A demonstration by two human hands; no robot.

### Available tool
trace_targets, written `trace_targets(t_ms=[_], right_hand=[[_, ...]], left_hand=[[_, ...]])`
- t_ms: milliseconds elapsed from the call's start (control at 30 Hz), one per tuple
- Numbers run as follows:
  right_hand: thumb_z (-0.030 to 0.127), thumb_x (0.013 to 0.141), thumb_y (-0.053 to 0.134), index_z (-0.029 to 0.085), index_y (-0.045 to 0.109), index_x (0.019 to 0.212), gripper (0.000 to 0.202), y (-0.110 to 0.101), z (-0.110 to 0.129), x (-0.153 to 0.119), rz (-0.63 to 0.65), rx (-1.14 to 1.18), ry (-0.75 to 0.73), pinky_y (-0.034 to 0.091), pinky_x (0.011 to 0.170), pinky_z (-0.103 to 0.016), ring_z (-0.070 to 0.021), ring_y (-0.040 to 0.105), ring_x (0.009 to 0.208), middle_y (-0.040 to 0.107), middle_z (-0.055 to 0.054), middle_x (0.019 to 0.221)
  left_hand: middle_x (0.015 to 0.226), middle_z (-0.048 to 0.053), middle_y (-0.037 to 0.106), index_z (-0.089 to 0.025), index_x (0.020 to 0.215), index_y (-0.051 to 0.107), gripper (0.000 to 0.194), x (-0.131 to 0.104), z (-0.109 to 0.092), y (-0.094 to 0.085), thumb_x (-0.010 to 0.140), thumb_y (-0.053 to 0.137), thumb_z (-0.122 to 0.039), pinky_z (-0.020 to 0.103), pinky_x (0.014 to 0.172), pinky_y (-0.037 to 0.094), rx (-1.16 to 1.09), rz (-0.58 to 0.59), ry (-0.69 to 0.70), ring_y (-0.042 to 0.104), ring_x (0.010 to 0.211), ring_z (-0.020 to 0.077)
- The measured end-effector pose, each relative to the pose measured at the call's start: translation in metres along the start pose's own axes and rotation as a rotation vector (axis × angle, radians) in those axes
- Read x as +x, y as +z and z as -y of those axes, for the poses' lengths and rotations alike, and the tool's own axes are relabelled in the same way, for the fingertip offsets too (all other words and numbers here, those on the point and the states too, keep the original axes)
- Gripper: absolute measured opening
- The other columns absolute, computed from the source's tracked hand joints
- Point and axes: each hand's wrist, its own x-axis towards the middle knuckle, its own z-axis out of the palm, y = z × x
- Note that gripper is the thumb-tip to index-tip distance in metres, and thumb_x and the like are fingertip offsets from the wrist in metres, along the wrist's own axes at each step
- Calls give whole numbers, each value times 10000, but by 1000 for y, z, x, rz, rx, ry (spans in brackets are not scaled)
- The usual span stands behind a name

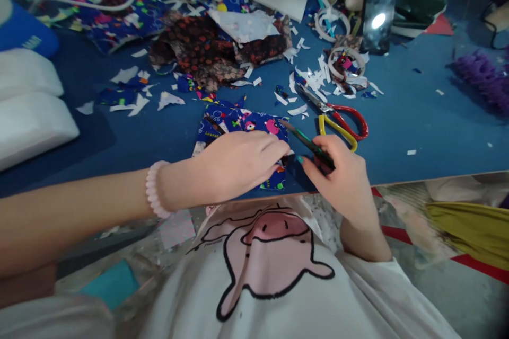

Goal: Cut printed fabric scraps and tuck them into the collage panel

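Note:
A square blue piece with a colourful cartoon print (238,116) lies flat near the table's front edge. Over it rests my left hand (230,164), wearing a pink bead bracelet (154,189); its fingers are bent together at the piece's right edge, and the fingertips are partly hidden. My right hand (342,175) is closed around a slim dark green tool (304,140), its pointed tip reaching over the piece's upper right corner. The exact kind of tool is unclear. Just beyond that hand lie scissors with red and yellow handles (336,116), blades pointing up and left.
Paper scraps (314,79) litter the blue table (417,116). Dark flowered material (199,47) is heaped behind the piece. White tape rings (345,63), a phone (379,10) and a purple fuzzy bundle (483,79) sit rightward; white blocks (32,111) stand at left.

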Motion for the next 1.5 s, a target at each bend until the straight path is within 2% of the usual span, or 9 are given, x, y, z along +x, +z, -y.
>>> trace_targets(t_ms=[167,300,533,667,833,933,1067,1233,1500], right_hand=[[421,895,603,184,605,1076,298,10,11,7,40,-74,30,409,530,-283,-184,641,630,730,-59,881],[433,906,598,182,599,1084,307,14,16,6,40,-168,58,364,520,-290,-220,664,686,728,-74,884],[363,923,560,208,588,1086,227,10,13,1,47,-22,49,439,564,-278,-187,665,666,719,-41,855],[311,969,520,204,608,1093,185,2,8,-4,58,-67,-23,435,569,-274,-187,672,693,732,-47,881],[187,991,491,190,639,1046,158,-20,-2,-17,121,-105,-161,463,605,-258,-171,700,734,752,-48,895],[185,998,483,185,639,1022,158,-31,-7,-29,173,-147,-197,439,556,-258,-155,668,643,734,-33,814],[206,1022,462,172,643,1004,185,-35,-9,-38,214,-193,-235,385,518,-271,-144,636,587,737,-44,828],[232,1039,443,166,649,954,233,-33,-7,-38,182,-261,-259,339,503,-286,-140,595,550,720,-43,793],[214,1037,438,140,671,928,268,-37,-3,-33,154,-320,-320,317,486,-296,-141,539,509,654,-24,699]], left_hand=[[856,0,687,-155,951,611,75,-2,1,-4,971,542,-178,248,619,414,-203,28,-127,620,703,131],[829,-11,681,-162,905,622,111,-3,3,-4,969,540,-201,243,639,418,-253,20,-170,624,721,130],[985,44,701,-170,1018,686,216,-9,6,2,1008,482,-239,287,774,509,-181,-26,-38,666,870,167],[950,54,701,-161,999,705,275,-12,10,2,1027,436,-211,297,757,506,-76,-30,94,655,839,176],[957,41,720,-187,1056,717,330,-15,17,-4,1033,390,-151,284,695,443,15,-9,238,646,843,174],[973,38,728,-200,1048,731,351,-15,19,-5,1039,383,-152,292,690,420,30,-22,268,645,850,172],[979,29,735,-214,1031,733,380,-14,19,-6,1053,357,-162,293,703,399,50,-4,272,640,869,168],[963,29,739,-194,1016,732,443,-14,18,-6,1072,295,-151,304,693,391,57,-80,315,644,852,172],[951,42,738,-179,1002,740,444,-14,20,-5,1074,303,-149,305,703,377,31,-100,326,631,852,175]])
